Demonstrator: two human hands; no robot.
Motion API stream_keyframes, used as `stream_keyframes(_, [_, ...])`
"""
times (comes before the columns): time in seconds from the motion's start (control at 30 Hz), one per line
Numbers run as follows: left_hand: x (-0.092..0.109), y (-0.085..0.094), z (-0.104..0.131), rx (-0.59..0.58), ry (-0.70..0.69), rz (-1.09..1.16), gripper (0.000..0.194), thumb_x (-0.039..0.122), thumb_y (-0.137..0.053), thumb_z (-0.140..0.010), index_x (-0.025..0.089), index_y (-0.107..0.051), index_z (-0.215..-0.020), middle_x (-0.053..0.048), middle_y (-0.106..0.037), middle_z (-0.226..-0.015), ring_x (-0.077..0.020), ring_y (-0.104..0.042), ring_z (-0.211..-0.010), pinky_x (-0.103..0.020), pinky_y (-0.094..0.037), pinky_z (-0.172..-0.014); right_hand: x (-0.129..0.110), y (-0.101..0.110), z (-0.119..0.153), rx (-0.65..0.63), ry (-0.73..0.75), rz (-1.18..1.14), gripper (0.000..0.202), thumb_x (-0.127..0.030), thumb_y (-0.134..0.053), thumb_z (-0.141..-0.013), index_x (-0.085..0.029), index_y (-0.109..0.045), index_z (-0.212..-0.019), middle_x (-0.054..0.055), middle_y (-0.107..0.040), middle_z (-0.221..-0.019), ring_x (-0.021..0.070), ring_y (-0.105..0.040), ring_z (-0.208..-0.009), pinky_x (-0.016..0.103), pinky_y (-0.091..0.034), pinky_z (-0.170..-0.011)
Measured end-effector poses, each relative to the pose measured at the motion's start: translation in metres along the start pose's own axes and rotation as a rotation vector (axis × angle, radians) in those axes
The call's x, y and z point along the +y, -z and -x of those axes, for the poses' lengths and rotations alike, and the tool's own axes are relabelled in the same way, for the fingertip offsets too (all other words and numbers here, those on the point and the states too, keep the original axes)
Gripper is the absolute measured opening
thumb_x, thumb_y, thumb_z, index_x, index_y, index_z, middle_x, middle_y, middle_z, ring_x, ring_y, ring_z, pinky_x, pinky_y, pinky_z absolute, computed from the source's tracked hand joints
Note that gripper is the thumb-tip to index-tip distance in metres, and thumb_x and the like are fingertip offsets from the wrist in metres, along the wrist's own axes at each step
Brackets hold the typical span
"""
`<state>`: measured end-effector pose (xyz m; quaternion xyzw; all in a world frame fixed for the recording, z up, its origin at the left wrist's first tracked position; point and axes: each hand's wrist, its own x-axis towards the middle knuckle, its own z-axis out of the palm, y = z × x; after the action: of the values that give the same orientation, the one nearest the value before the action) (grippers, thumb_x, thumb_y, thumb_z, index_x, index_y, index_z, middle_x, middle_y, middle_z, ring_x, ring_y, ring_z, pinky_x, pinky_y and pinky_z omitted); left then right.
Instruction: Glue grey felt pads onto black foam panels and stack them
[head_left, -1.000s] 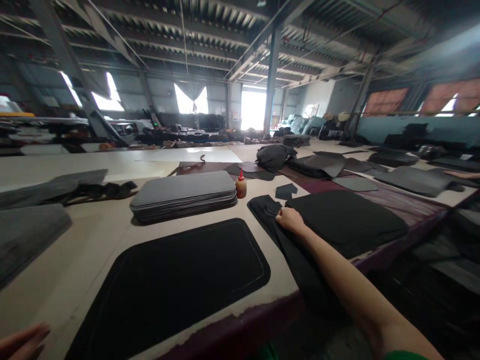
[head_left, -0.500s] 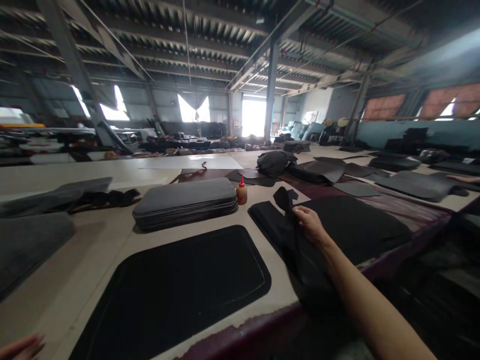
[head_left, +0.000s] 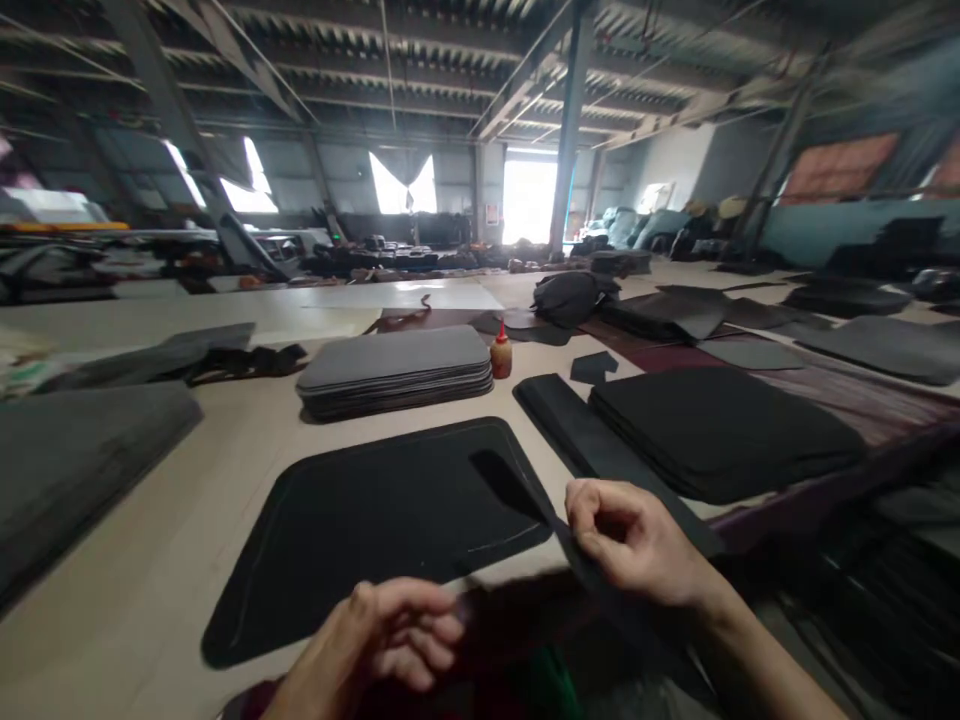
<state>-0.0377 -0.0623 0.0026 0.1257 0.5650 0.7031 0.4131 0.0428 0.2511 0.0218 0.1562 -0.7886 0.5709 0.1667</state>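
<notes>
A black rounded panel (head_left: 375,510) with a faint pale line near its edge lies flat on the table. Over its right side hangs a dark strip (head_left: 514,488), pinched by my right hand (head_left: 637,540) at the table's front edge. My left hand (head_left: 397,630) hovers at the panel's front edge, palm up, fingers curled but apart, holding nothing. Behind the panel sit a stack of grey rounded pieces (head_left: 397,362) and a glue bottle (head_left: 501,355) with a red tip. A long dark folded piece (head_left: 592,440) lies right of the panel.
A stack of black pieces (head_left: 727,425) lies at the right. Grey material (head_left: 82,460) covers the table's left side. A dark bundle (head_left: 574,298) and loose grey sheets (head_left: 885,348) lie further back. A small dark scrap (head_left: 594,366) is behind the folded piece.
My right hand has come down and nearer with the dark strip, off the folded piece. My left hand has moved in from the lower left corner. The view has shifted right and down.
</notes>
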Motion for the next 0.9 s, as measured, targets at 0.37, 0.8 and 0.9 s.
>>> stream_keyframes(0.37, [0.017,-0.039,-0.005,0.047,0.193,-0.195,0.041,0.049,-0.079,-0.074,0.012,-0.061,-0.076,0.001,-0.054,-0.067,-0.0086,-0.041,-0.056,-0.019,-0.033,-0.053,-0.015,-0.055,0.028,-0.318,0.197,0.283,0.017,-0.005,-0.051,-0.083,-0.022,-0.05,-0.083,-0.002,-0.052,-0.074,0.0125,-0.048,-0.067,0.025,-0.037,-0.063])
stream_keyframes(0.8, [0.069,-0.05,0.052,0.326,-0.257,-0.674,0.039,0.06,-0.062,-0.086,0.022,-0.071,-0.089,-0.002,-0.068,-0.075,-0.017,-0.06,-0.067,-0.022,-0.049,-0.06,-0.007,-0.075,0.032,-0.753,-0.438,-0.277,0.019,-0.022,-0.074,-0.068,-0.016,-0.065,-0.083,-0.005,-0.058,-0.069,0.0097,-0.051,-0.06,0.016,-0.038,-0.053])
stream_keyframes(0.9, [0.076,-0.019,0.068,0.795,-0.273,-0.5,0.059,0.069,-0.079,-0.061,0.022,-0.069,-0.095,0.0,-0.065,-0.068,-0.0198,-0.059,-0.059,-0.025,-0.049,-0.048,0.009,-0.07,0.042,-0.682,-0.555,-0.306,0.047,-0.017,-0.084,-0.051,-0.018,-0.066,-0.094,-0.005,-0.062,-0.079,0.0115,-0.052,-0.068,0.016,-0.038,-0.055])
